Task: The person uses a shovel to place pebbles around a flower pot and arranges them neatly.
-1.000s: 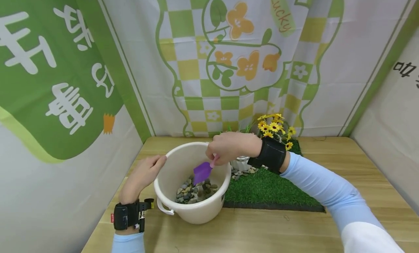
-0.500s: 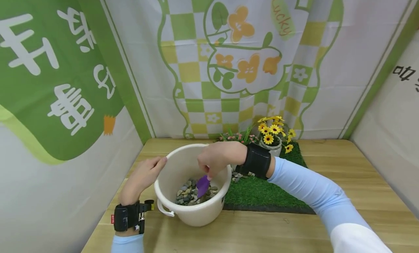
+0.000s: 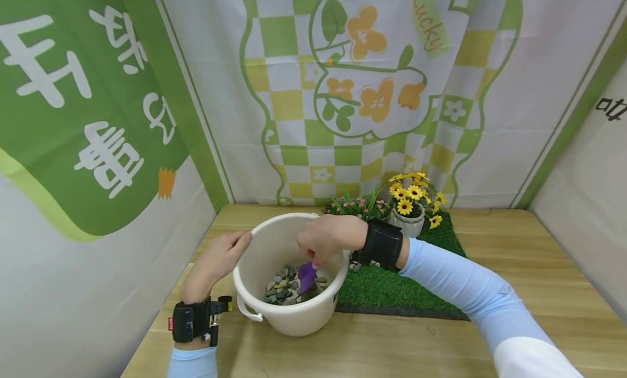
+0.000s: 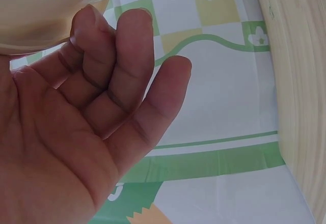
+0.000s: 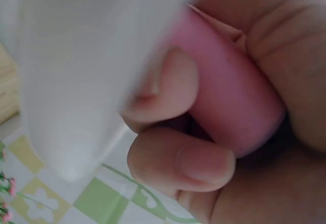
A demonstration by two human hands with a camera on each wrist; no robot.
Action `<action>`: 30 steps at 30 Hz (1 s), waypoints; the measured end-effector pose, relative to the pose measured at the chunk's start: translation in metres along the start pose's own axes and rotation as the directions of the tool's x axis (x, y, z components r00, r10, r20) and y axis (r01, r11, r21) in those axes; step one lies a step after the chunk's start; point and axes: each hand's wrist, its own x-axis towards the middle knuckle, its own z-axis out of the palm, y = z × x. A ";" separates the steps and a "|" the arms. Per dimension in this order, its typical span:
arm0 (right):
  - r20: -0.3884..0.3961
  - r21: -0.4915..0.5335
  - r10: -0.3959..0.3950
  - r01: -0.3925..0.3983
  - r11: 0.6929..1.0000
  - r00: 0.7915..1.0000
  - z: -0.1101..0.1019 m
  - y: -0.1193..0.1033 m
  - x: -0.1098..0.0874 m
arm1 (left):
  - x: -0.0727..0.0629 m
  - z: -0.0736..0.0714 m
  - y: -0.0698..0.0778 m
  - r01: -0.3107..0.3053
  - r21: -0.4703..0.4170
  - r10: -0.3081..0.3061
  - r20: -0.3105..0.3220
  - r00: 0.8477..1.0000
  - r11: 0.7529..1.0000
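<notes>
right hand (image 3: 324,239), fingers wrapped around the pink handle (image 5: 232,89) of the purple scoop (image 3: 307,274), hangs lower over the bucket (image 3: 300,320) than a second ago; the blade (image 3: 306,280), just beneath it, now reaches down to the stones (image 3: 281,285). that probably sets it in among them, though the tip is unclear. opposite, the left hand (image 3: 219,256) grips the rim (image 3: 292,309) as before, likely steadying the bucket.
</notes>
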 end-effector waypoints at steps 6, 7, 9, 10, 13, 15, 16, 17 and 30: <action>0.011 0.008 -0.019 0.019 1.000 1.000 0.010 0.003 0.005 | 0.000 0.002 0.001 0.017 -0.030 -0.017 0.010 1.000 0.999; 0.012 0.009 -0.018 0.018 1.000 1.000 0.011 0.003 0.006 | 0.000 0.002 0.001 0.017 -0.031 -0.016 0.009 1.000 0.999; 0.015 0.017 -0.014 0.013 1.000 1.000 0.012 0.004 0.007 | 0.000 0.003 0.001 0.011 -0.026 -0.011 0.002 1.000 1.000; 0.018 0.020 -0.010 0.010 1.000 1.000 0.012 0.004 0.007 | 0.000 0.003 0.001 0.008 -0.021 -0.008 -0.002 1.000 1.000; 0.024 0.006 -0.006 0.006 1.000 1.000 0.014 0.005 0.010 | 0.000 0.002 0.000 -0.004 -0.007 0.004 -0.013 1.000 1.000; 0.027 -0.009 -0.016 0.016 1.000 0.999 0.017 0.004 0.012 | 0.000 0.002 0.000 -0.010 0.000 0.010 -0.016 1.000 1.000; 0.029 -0.020 -0.022 0.022 1.000 0.999 0.018 0.004 0.013 | 0.001 0.001 0.001 -0.012 -0.003 0.012 -0.013 1.000 1.000; 0.029 -0.027 -0.030 0.030 0.999 0.999 0.019 0.004 0.013 | 0.001 0.001 0.001 -0.014 -0.007 0.014 -0.012 1.000 1.000; 0.018 -0.002 -0.087 0.087 0.996 0.996 0.023 0.014 0.015 | 0.003 0.001 0.001 -0.021 0.002 0.021 -0.028 0.999 1.000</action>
